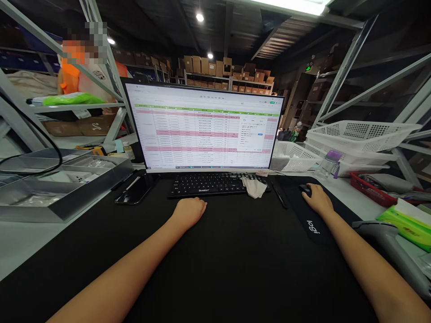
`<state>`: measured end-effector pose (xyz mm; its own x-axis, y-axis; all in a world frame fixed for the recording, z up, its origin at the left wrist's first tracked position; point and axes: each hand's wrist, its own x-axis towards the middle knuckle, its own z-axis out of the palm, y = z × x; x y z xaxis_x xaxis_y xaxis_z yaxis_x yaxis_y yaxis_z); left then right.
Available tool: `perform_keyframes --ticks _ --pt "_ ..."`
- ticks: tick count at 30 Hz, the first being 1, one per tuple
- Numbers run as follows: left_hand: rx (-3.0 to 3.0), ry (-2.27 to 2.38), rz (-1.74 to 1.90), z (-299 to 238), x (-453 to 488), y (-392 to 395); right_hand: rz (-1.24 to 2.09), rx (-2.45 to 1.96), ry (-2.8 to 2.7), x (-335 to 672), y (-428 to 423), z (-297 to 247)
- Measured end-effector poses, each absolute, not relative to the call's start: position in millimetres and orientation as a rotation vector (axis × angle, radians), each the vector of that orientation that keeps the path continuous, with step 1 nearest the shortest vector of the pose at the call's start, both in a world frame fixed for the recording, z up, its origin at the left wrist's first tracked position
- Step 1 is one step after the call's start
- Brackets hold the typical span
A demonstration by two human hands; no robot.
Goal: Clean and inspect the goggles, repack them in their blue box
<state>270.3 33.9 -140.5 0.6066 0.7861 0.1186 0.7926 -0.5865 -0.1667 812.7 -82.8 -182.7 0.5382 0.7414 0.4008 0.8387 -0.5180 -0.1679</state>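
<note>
My right hand (319, 200) is wrapped over a black computer mouse (305, 190) on the dark mouse pad (313, 224). On the black desk mat (242, 255), just in front of the keyboard (205, 184), rests my left hand (190, 211), its fingers curled in with nothing seen in them. A crumpled light cloth (255, 187) lies over the keyboard's right end. Behind it stands a monitor (202, 134) showing a spreadsheet with pink rows and a small pop-up window at right. A black pen-like item (280, 195) lies between keyboard and mouse pad.
A phone (137, 190) lies left of the keyboard, beside grey trays (63, 204). At right are white baskets (363, 134), a red basket (370, 188), a green tissue pack (409, 224) and a grey scanner-like device (387, 242). A person in an orange vest (72, 80) is beyond the left rack.
</note>
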Motion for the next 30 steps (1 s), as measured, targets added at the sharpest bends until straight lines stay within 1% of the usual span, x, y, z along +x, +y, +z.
perform_keyframes --ticks 30 --pt "-2.669 -1.283 0.029 -139.3 269.9 35.5 -0.436 -2.395 -1.362 821.8 -82.4 -189.9"
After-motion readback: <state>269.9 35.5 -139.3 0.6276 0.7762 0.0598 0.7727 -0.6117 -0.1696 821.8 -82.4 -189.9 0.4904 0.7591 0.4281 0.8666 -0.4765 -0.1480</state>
